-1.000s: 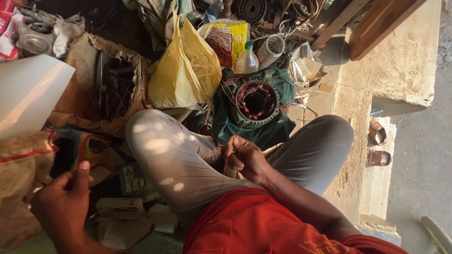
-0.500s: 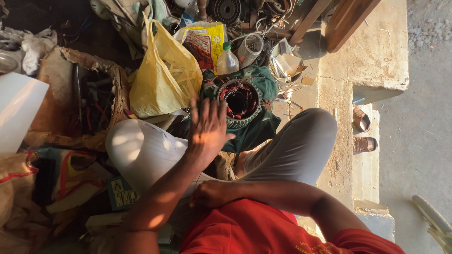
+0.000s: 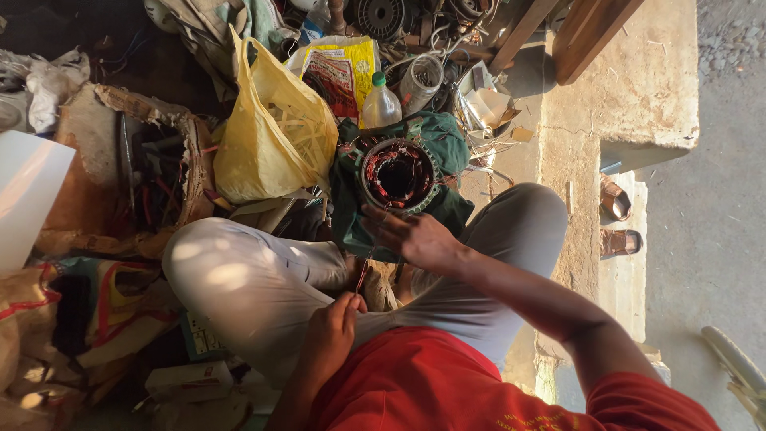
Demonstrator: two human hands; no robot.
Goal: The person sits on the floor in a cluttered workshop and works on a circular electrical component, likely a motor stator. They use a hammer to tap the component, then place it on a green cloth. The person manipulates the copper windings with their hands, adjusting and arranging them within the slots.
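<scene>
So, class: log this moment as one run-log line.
left hand: pinching thin wire | right hand: at motor stator, touching wire | stator: on green cloth | nearby: yellow bag, plastic bottle

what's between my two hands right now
In the head view, a thin copper wire runs from the left hand up to the right hand, which rests at the motor stator.

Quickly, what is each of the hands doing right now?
Left hand: closed, pinching a thin copper wire.
Right hand: fingers partly open, at the rim of the motor stator; what it holds cannot be told.
</scene>
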